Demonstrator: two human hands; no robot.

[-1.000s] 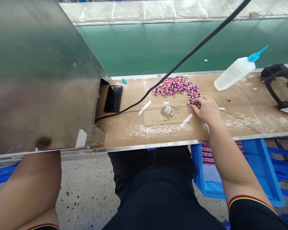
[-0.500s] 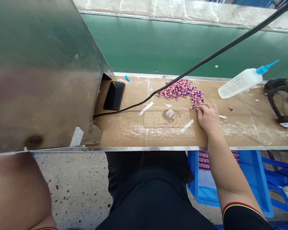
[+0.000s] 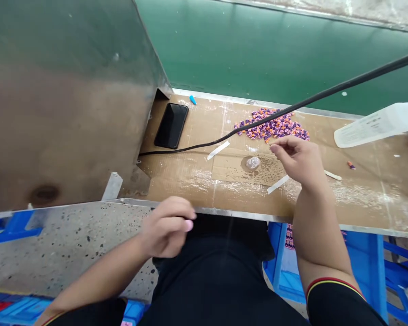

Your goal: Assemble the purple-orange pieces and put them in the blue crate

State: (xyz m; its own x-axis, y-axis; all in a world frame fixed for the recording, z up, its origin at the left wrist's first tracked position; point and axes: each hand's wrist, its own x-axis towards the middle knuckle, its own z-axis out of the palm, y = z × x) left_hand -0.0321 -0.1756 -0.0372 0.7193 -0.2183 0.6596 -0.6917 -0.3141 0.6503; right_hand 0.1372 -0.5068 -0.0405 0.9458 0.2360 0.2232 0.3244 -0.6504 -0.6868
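My right hand hovers over a cardboard pad, its loosely curled fingers just short of a heap of small purple-and-orange wrapped pieces. A small clear plastic cap stands on the pad nearby. My left hand is curled at the table's front edge, with its fingers closed and slightly blurred. A small pink spot shows at its fingertips, and I cannot tell what it is. White paper strips lie beside the pad.
A stainless panel fills the left, with a black phone beside it. A black cable crosses above the table. A white squeeze bottle lies at right. A blue crate sits below the table.
My left hand has risen from the lower left to the table's front edge. My right hand has lifted away from the heap. The whole view has shifted, pushing the bottle toward the right edge.
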